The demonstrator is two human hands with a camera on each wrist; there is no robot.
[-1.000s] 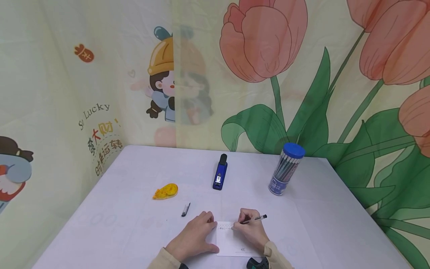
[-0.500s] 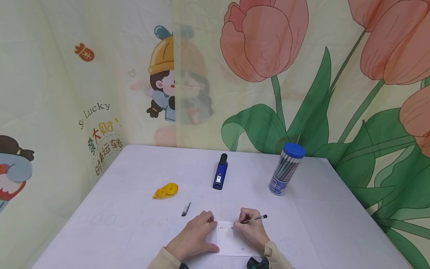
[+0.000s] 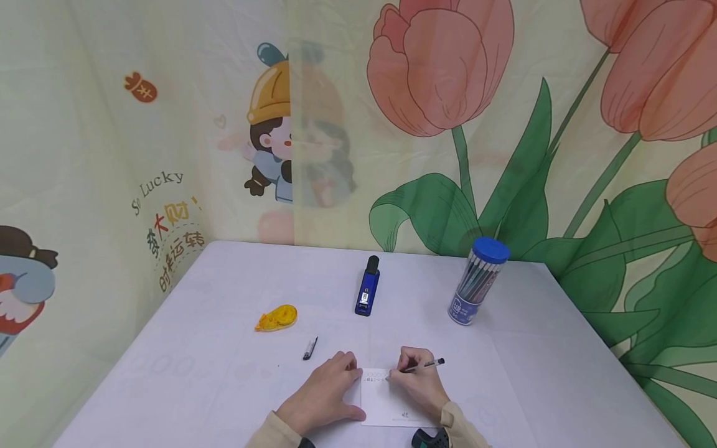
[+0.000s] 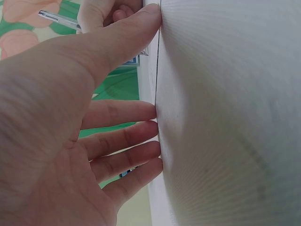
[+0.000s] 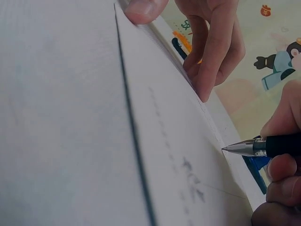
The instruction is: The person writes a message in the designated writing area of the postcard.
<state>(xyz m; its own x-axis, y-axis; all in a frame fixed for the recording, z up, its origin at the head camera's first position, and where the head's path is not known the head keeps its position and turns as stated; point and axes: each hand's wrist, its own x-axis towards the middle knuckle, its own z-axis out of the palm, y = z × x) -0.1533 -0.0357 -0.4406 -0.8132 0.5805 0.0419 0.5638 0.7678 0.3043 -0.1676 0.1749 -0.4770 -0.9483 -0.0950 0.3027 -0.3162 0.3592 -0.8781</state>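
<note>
A small white sheet of paper (image 3: 386, 403) with a few lines of handwriting lies flat near the table's front edge. My right hand (image 3: 421, 384) pinches a black gel pen (image 3: 430, 364) above the sheet's upper part; in the right wrist view the pen's metal tip (image 5: 241, 148) meets the paper. Along the sheet's left edge rests my left hand (image 3: 323, 393), thumb low and fingers up. The left wrist view shows those fingers (image 4: 127, 134) fairly straight, their tips against the surface. My right hand hides part of the writing.
Left of the sheet lies a black-and-clear pen cap (image 3: 310, 348). Beyond it is a yellow correction tape (image 3: 277, 318). A blue stapler (image 3: 367, 289) lies towards the back. A blue-lidded jar of pencils (image 3: 476, 285) stands at right. Printed curtains (image 3: 330, 230) hang behind the white table (image 3: 213, 348).
The pen's rear end has shifted very slightly in my right hand. My left hand and the paper stay where they were.
</note>
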